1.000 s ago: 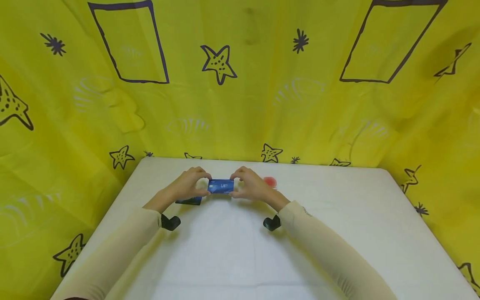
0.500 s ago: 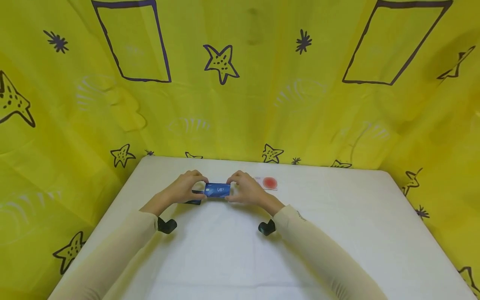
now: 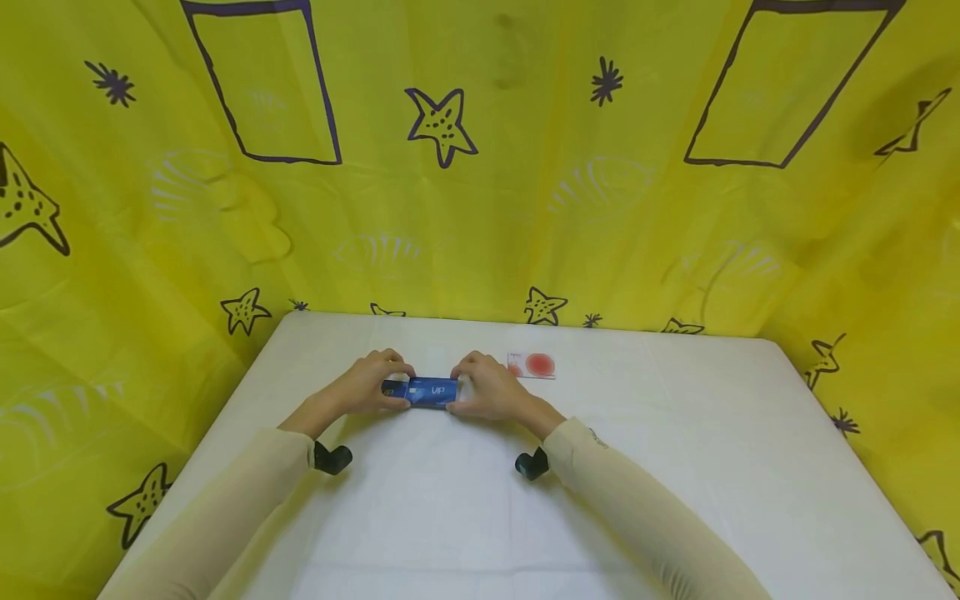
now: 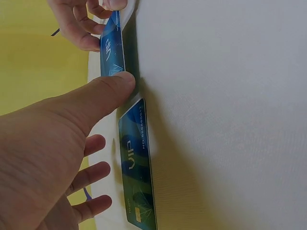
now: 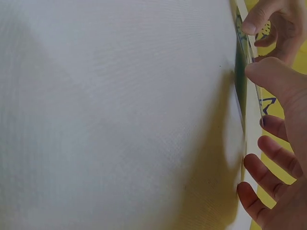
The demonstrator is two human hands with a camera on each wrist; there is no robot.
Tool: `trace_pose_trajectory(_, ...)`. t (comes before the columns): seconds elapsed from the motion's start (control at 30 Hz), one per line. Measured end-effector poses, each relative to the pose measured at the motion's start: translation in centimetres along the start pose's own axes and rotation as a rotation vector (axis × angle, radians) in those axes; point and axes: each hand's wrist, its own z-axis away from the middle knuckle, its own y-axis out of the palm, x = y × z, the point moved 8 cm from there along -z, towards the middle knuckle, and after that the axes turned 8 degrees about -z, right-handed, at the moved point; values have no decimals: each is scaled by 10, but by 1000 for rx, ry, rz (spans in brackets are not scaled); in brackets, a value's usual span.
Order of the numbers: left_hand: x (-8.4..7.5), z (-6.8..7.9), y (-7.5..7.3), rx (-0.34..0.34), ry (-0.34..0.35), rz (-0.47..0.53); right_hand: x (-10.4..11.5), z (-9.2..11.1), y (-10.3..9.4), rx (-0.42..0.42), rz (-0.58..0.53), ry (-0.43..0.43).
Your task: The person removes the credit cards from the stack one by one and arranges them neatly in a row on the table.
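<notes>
A blue card printed "VIP" (image 3: 432,392) is held between my two hands near the table's far side. At its left end my left hand (image 3: 371,383) pinches it between thumb and fingers. My right hand (image 3: 487,390) pinches the right end likewise. In the left wrist view the card (image 4: 111,45) is tilted, with a dark strip just beneath it. A second blue VIP card (image 4: 134,163) lies below my left hand; in the head view only part of this card (image 3: 394,389) shows. From the right wrist the held card appears almost edge-on.
To the right of my right hand lies a white card with a red disc (image 3: 540,365), partly behind that hand. White cloth covers the table (image 3: 450,517). A yellow patterned curtain (image 3: 495,208) stands along the back and sides.
Both hands have lowered the held card toward the table, slightly nearer and to the left. More of the red-and-white card shows at the right. Both grips on the blue card are unchanged.
</notes>
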Motion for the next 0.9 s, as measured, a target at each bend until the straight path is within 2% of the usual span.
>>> trace_pose_trajectory(0.37,1,1,2,12,-22,-8,-2,0,5,3,16,1)
trace_pose_trajectory(0.9,6,-1,8,59,-97,20,-6,1,11,16,28,29)
